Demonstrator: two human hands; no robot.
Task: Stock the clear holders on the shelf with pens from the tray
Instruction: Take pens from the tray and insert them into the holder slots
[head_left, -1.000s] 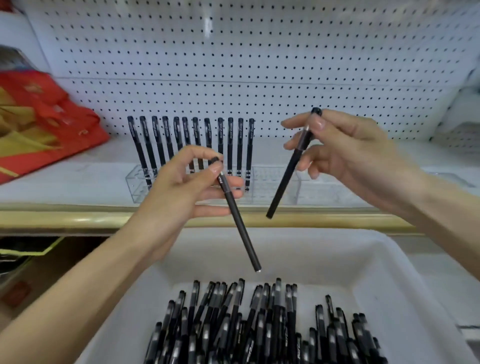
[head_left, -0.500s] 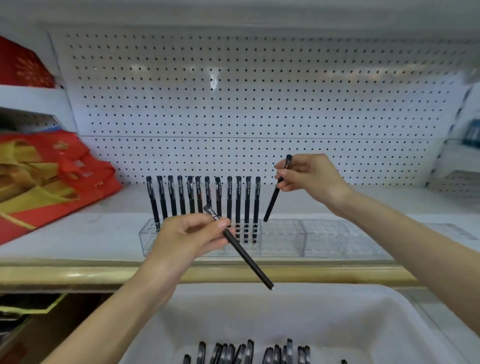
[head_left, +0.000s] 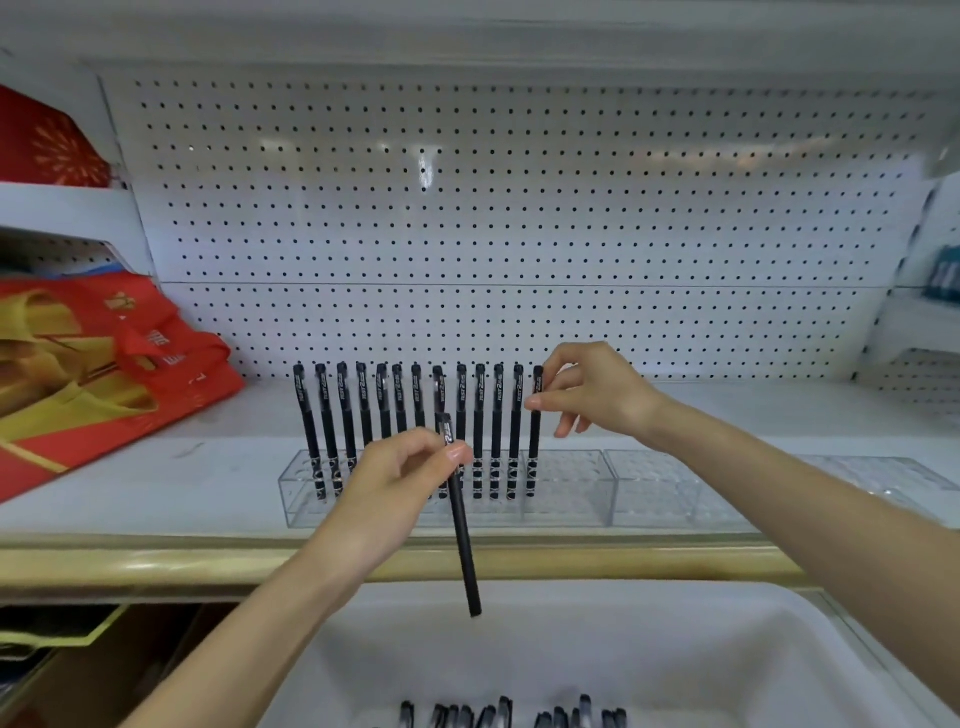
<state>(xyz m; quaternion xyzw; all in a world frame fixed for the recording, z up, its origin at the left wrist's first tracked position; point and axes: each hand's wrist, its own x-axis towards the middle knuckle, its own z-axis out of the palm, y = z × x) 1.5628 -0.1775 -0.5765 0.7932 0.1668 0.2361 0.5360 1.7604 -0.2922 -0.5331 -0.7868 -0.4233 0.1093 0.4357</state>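
Since the right hand (head_left: 597, 389) pinches its pen (head_left: 535, 447) upright at the row's 3 o'clock end in the holder (head_left: 569, 496), seat it straight down; the left hand (head_left: 395, 478) pinches a spare pen (head_left: 464, 545) above the tray (head_left: 727, 654).

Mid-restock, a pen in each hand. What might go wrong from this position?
1. The right hand pinches the end pen high up as it stands in the clear holder. If the pen isn't fully seated, letting go may tip it onto its neighbour.
2. The left hand hangs the spare pen right in front of the standing pens. Swinging it in could knock some askew.
3. The spare pen is held only near its top. A slip would likely drop it into the tray.
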